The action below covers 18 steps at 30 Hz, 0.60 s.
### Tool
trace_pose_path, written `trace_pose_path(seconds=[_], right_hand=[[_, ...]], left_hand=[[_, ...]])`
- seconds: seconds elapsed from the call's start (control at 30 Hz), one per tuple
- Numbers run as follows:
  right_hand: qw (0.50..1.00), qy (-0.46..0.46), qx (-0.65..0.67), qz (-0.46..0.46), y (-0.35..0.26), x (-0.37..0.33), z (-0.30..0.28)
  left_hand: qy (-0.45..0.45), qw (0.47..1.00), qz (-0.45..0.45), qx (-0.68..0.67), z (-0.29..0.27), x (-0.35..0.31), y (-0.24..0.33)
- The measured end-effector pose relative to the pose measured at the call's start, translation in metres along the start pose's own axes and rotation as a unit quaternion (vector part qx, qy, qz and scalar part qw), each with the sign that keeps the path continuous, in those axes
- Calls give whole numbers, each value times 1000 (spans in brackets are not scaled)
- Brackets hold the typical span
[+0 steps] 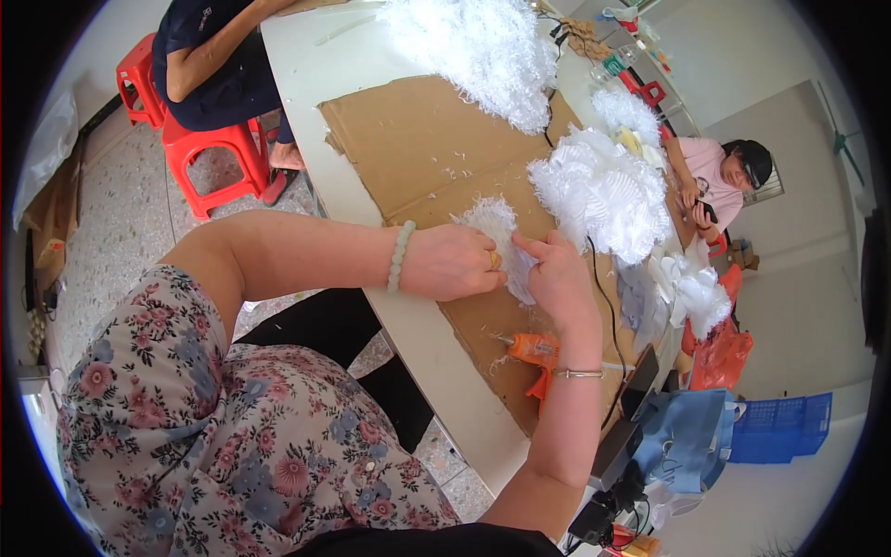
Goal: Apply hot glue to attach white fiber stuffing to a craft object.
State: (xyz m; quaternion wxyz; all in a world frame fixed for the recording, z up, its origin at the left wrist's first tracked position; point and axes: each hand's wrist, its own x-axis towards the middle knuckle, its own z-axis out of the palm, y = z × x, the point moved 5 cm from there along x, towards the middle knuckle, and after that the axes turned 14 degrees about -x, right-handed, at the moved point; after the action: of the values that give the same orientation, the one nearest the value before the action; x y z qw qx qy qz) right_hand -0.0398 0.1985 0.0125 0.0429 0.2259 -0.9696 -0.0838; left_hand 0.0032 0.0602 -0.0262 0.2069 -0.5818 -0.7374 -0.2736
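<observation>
A white, ribbed piece with a fringed edge (489, 219) lies between my hands, over a sheet of brown cardboard (408, 139). My left hand (453, 263), with a pale bead bracelet and a ring, has its fingers closed on the near side of this piece. From the right, my right hand (561, 278) grips the piece's other side, its index finger pointing across it; part of the piece is hidden by the fingers. Just below my right hand, by its wrist, an orange glue gun (534, 350) rests on the cardboard.
White fringed piles (603, 195) (473, 51) cover the table's far and right parts. A black cord (603, 288) runs along the right. Blue bag (682, 436) and blue crates (778, 429) stand beyond. One person sits on a red stool (209, 153); another person (719, 176) holds a phone.
</observation>
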Motion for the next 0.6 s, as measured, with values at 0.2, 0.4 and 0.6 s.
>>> trace_pose_path(seconds=[0.2,0.4,0.6], right_hand=[[999,7,38,2,2,11,-9],[1000,26,17,-6,5,25,-2],[997,54,42,27,44,-36,-40]], left_hand=[[-36,999,-23,-18,-3,1,-1],[-35,998,-33,-40,-1,4,-2],[-16,996,-44,-72,-5,3,-4]])
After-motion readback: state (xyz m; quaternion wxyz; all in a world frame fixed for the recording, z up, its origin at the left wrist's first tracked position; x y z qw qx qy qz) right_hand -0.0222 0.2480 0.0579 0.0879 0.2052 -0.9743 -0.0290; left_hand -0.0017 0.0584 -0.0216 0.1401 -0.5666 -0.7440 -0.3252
